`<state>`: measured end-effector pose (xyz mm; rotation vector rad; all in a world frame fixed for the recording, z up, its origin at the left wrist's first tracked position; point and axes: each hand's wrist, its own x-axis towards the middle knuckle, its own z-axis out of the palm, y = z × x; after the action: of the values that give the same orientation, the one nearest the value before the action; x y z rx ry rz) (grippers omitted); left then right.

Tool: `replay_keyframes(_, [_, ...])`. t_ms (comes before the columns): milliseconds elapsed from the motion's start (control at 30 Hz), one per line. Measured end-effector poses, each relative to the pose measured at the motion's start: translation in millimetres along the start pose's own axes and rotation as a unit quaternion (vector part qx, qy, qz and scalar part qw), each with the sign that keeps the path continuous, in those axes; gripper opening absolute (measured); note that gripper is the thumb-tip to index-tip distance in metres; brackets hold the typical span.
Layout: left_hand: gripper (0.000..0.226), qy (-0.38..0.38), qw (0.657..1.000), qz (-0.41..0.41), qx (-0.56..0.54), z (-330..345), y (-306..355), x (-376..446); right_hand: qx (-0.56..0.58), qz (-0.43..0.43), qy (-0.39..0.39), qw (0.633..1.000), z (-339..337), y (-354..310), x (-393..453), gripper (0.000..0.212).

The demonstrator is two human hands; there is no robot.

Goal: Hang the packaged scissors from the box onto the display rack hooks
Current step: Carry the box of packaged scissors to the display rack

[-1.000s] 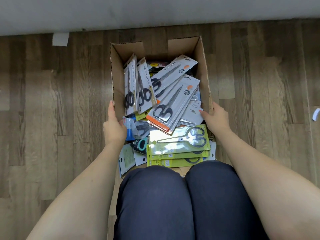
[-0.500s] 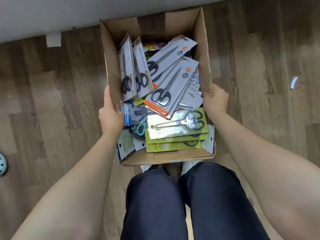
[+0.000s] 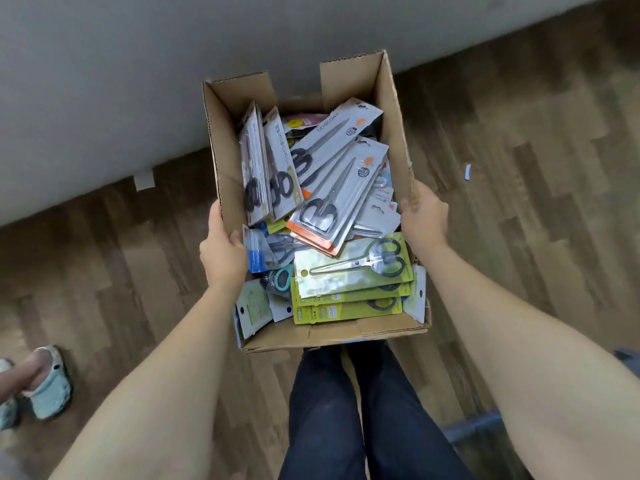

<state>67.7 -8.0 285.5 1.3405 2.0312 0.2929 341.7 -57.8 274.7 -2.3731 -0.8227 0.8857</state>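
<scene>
- Our left hand fingers and right hand fingers clasp the box sides.
- Packaged scissors fill it.
- Below us, wood floor; beyond, a grey wall.
- A light shoe stands left.

Wood-look plank floor in brown tones fills most of the view, the boards running diagonally. A plain grey wall crosses from 9 to 1 o'clock. A pale tag sits at the wall's foot, near 10 o'clock. A small white scrap lies on the floor at 2 o'clock. At 8 o'clock, a light clog (someone else's foot). Light is soft and even.
</scene>
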Motion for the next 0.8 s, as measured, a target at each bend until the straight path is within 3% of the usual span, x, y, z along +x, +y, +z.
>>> replay_keyframes(200, [0.056,-0.025,0.998,0.063,-0.005,-34.0,63.9,-34.4,0.045,0.022,0.056,0.997,-86.0,-26.0,-46.5,0.039])
replay_keyframes(367, [0.045,-0.049,0.991,0.121,0.026,-35.2,116.6,-65.0,0.087,0.043,0.119,0.988,-144.7,-10.9,-73.7,0.036])
replay_keyframes(500, [0.033,-0.083,0.980,0.174,0.046,-15.8,154.1,-84.9,0.131,0.096,0.176,0.971,-180.1,20.2,-88.2,0.040])
replay_keyframes(800, [0.038,-0.150,0.935,0.300,0.117,75.5,268.1,-141.7,0.185,0.188,0.265,0.927,-267.7,113.8,-78.1,0.037])
